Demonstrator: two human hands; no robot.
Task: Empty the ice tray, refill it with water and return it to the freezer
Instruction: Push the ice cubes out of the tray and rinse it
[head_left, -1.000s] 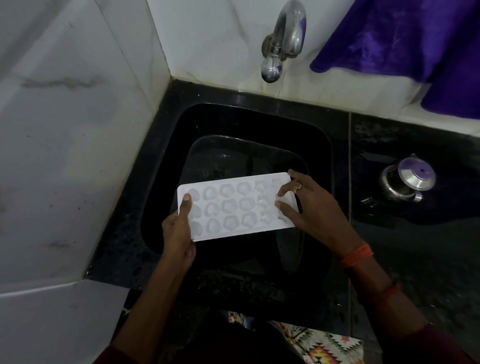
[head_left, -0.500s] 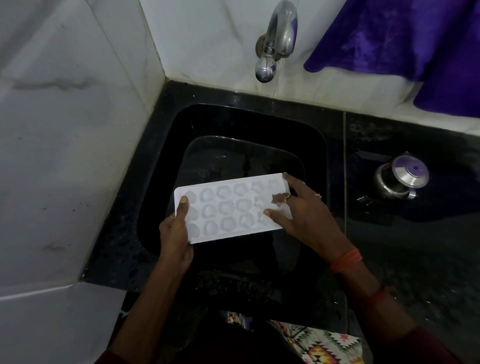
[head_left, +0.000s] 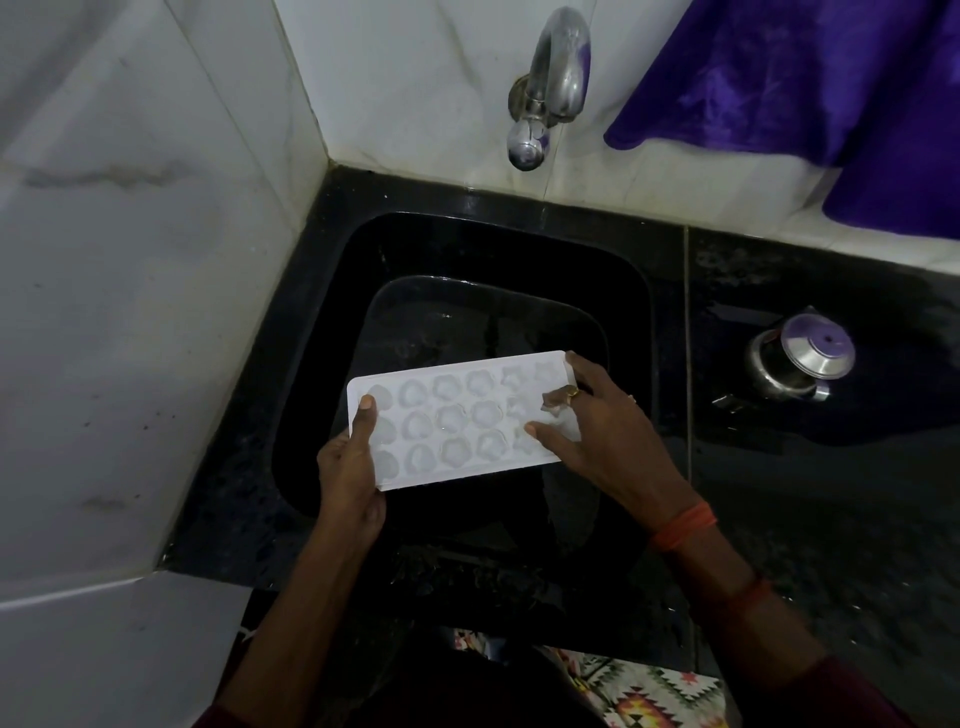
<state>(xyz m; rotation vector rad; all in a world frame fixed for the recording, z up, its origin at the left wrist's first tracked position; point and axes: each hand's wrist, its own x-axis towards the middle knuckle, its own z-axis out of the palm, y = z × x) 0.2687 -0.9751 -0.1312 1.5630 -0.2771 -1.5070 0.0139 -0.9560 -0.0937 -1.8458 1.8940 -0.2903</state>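
Head view, left hand (head_left: 348, 467): gripping the ice tray's (head_left: 457, 421) left end, thumb lying flat on top, fingers hidden underneath.
Right hand (head_left: 602, 447): clasping the tray's right end, thumb pressing on top, fingers curling over the far corner.
Ice tray: being held over the black sink (head_left: 332, 364), frame centre, cells facing up.
Tap (head_left: 550, 88): jutting out at top centre.
Right side: lidded steel pot (head_left: 800, 358) sitting on the counter; purple cloth (head_left: 805, 78) hanging upper right.

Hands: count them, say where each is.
2. The left hand grips the ice tray at its left end; right hand, over the right end, pinches what looks like an ice cube.
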